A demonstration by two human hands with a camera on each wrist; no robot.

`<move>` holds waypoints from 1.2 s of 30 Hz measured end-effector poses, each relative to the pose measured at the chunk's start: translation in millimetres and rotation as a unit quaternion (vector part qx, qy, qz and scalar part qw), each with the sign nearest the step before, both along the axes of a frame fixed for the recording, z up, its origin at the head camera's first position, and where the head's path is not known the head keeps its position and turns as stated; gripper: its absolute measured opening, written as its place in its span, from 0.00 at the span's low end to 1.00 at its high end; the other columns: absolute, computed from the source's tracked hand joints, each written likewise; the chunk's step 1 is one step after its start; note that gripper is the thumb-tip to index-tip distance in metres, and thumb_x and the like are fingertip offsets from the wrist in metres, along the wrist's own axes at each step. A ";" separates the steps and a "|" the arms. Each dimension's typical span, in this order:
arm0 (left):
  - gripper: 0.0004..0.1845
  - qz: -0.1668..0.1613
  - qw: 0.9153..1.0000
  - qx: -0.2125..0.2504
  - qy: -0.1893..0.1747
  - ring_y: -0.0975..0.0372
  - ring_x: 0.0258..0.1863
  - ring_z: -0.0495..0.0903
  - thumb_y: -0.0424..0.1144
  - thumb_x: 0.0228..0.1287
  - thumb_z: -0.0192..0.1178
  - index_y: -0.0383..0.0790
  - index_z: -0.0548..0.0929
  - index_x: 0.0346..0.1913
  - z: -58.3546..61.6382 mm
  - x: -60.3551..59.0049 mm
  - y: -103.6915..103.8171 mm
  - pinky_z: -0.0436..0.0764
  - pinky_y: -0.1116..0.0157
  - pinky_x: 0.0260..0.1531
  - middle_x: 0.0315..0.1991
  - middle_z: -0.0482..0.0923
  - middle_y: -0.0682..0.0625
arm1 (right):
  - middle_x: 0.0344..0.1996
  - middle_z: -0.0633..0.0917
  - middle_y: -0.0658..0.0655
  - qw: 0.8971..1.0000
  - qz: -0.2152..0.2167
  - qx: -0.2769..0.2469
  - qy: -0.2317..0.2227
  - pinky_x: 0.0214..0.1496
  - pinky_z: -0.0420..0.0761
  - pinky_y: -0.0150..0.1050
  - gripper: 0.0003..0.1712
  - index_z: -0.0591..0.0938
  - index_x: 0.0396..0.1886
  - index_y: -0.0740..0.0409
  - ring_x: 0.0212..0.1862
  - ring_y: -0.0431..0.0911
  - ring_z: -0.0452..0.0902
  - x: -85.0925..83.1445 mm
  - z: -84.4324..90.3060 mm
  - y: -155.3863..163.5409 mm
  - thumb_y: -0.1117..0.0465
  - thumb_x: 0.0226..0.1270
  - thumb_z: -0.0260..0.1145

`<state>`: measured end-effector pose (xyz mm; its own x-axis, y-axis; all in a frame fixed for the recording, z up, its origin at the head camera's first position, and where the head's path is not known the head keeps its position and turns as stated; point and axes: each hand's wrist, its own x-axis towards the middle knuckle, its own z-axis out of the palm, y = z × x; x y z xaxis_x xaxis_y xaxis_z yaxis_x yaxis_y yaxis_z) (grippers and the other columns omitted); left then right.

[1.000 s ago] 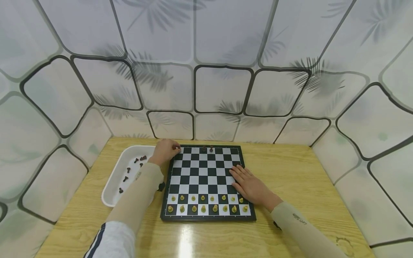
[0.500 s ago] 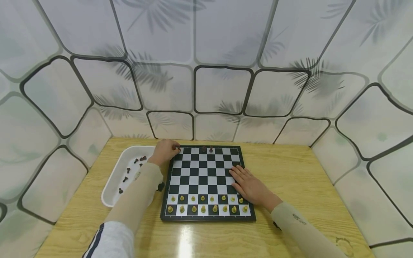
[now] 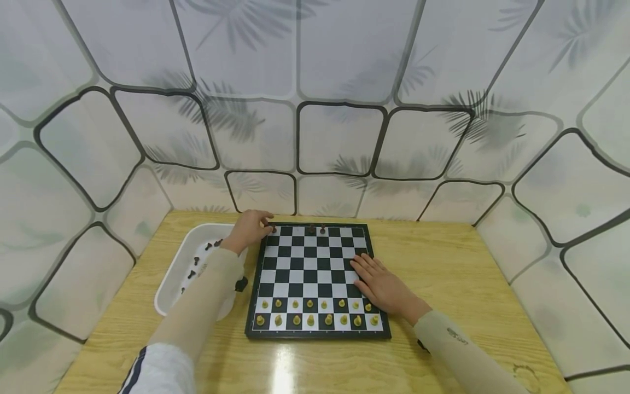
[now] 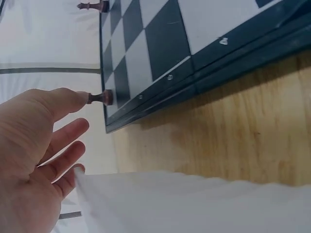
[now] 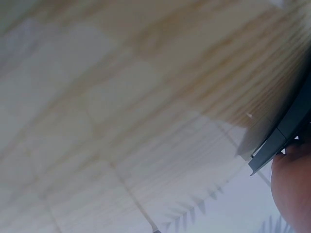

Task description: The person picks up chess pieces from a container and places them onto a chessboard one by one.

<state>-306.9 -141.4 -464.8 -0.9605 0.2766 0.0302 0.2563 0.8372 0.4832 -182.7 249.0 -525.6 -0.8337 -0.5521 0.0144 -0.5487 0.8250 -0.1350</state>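
A black-and-white chessboard [image 3: 315, 268] lies on the wooden table. My left hand [image 3: 263, 219] is at the board's far left corner, fingers straightened. In the left wrist view one fingertip [image 4: 73, 99] touches the top of a dark piece [image 4: 102, 97] that stands on the corner square [image 3: 273, 229]. Two more dark pieces [image 3: 316, 227] stand on the far row. Light pieces [image 3: 315, 311] fill the two near rows. My right hand [image 3: 381, 284] lies flat on the board's right side, holding nothing.
A white tray [image 3: 172, 273] with several dark pieces [image 3: 197, 262] sits left of the board, under my left forearm. Patterned walls close in the table on three sides. Bare wood [image 3: 443, 262] stretches right of the board.
My left hand's fingers have straightened off the dark corner piece, which now stands on its own. The right hand has stayed in place.
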 end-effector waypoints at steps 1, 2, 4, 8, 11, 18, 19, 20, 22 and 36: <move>0.23 -0.004 1.000 0.005 0.002 0.51 0.42 0.83 0.37 0.73 0.66 0.34 0.82 0.67 1.5 0.3 -0.6 0.82 0.55 0.44 0.52 0.87 0.37 | 0.83 0.63 0.59 1.000 -0.001 0.002 -0.003 0.85 0.57 0.56 0.35 0.63 0.83 0.58 0.85 0.58 0.53 -0.1 0.1 -0.2 0.44 0.87 0.48; 0.23 -0.008 1.000 0.007 0.007 0.51 0.42 0.83 0.36 0.73 0.66 0.34 0.82 0.67 3.1 0.7 -1.1 0.82 0.54 0.45 0.52 0.88 0.37 | 0.83 0.63 0.59 1.000 -0.001 0.002 -0.003 0.85 0.57 0.56 0.36 0.63 0.83 0.58 0.85 0.58 0.53 0.0 0.4 -0.4 0.44 0.87 0.48; 0.23 -0.016 1.000 0.012 0.016 0.49 0.43 0.85 0.36 0.72 0.66 0.33 0.82 0.66 5.6 0.8 -2.7 0.82 0.52 0.46 0.51 0.88 0.36 | 0.83 0.63 0.60 1.000 0.001 -0.002 -0.001 0.85 0.58 0.57 0.35 0.63 0.83 0.59 0.85 0.59 0.54 0.2 0.9 -0.5 0.45 0.87 0.49; 0.23 -0.018 0.999 0.020 0.024 0.42 0.52 0.85 0.35 0.72 0.65 0.32 0.82 0.66 10.2 1.0 -6.8 0.82 0.47 0.53 0.53 0.87 0.33 | 0.82 0.64 0.62 1.000 0.005 -0.004 0.006 0.84 0.58 0.58 0.35 0.64 0.82 0.60 0.84 0.60 0.55 0.0 1.6 -0.3 0.46 0.87 0.50; 0.23 -0.013 0.999 0.025 0.022 0.40 0.55 0.84 0.35 0.72 0.65 0.31 0.81 0.67 13.4 1.9 -10.7 0.83 0.45 0.56 0.55 0.86 0.31 | 0.82 0.64 0.62 1.000 0.006 -0.004 0.008 0.84 0.58 0.58 0.35 0.64 0.82 0.60 0.84 0.60 0.55 -0.7 0.6 0.2 0.46 0.87 0.50; 0.24 -0.009 0.999 0.025 0.042 0.39 0.52 0.86 0.36 0.72 0.65 0.32 0.81 0.67 19.5 1.5 -22.7 0.83 0.44 0.54 0.53 0.87 0.31 | 0.82 0.64 0.63 1.000 0.008 -0.007 0.005 0.84 0.59 0.59 0.35 0.64 0.82 0.61 0.84 0.60 0.55 0.6 1.9 0.0 0.47 0.86 0.50; 0.24 -0.009 0.999 0.026 0.044 0.39 0.52 0.86 0.36 0.72 0.65 0.32 0.81 0.67 20.3 1.5 -24.8 0.83 0.44 0.54 0.53 0.87 0.31 | 0.82 0.64 0.63 1.000 0.008 -0.006 0.006 0.84 0.59 0.59 0.35 0.64 0.82 0.61 0.84 0.60 0.55 0.8 2.1 -0.2 0.47 0.86 0.50; 0.24 -0.009 0.999 0.026 0.045 0.39 0.52 0.86 0.36 0.72 0.65 0.32 0.81 0.68 21.1 1.5 -26.8 0.83 0.44 0.54 0.53 0.87 0.31 | 0.82 0.64 0.63 1.000 0.008 -0.006 0.006 0.84 0.59 0.59 0.35 0.64 0.82 0.61 0.84 0.60 0.55 0.9 2.4 -0.4 0.47 0.86 0.50; 0.24 -0.010 0.999 0.022 0.049 0.38 0.54 0.85 0.37 0.73 0.65 0.32 0.80 0.68 22.7 2.0 -30.1 0.82 0.43 0.57 0.53 0.87 0.31 | 0.82 0.64 0.63 1.000 0.008 -0.004 0.008 0.84 0.59 0.58 0.35 0.64 0.82 0.61 0.84 0.60 0.55 0.9 2.8 -0.3 0.47 0.86 0.51; 0.25 0.023 0.999 0.024 0.038 0.37 0.58 0.82 0.39 0.76 0.62 0.31 0.78 0.70 36.3 13.7 -61.4 0.81 0.40 0.58 0.55 0.85 0.30 | 0.82 0.64 0.63 1.000 0.009 -0.008 0.005 0.84 0.59 0.59 0.35 0.64 0.82 0.61 0.84 0.60 0.55 -0.8 -0.4 0.8 0.46 0.87 0.50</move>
